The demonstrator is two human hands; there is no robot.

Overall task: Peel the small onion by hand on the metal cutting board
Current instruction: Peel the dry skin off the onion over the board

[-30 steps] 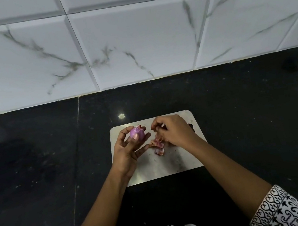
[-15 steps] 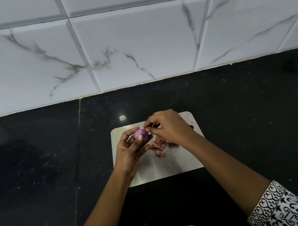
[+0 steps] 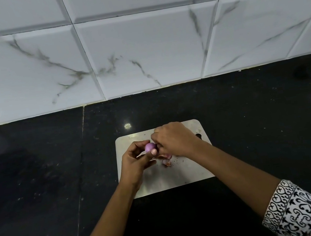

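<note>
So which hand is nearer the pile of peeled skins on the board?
Right. The right hand hovers directly above the skins; the left hand, holding the onion, sits beside them.

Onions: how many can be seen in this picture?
1. The onion, small and purple, is held in the left hand above the metal cutting board. The right hand touches its side and may hide something beneath it.

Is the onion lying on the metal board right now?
No, the left hand holds the onion up above the metal board while the right hand picks at it.
</note>
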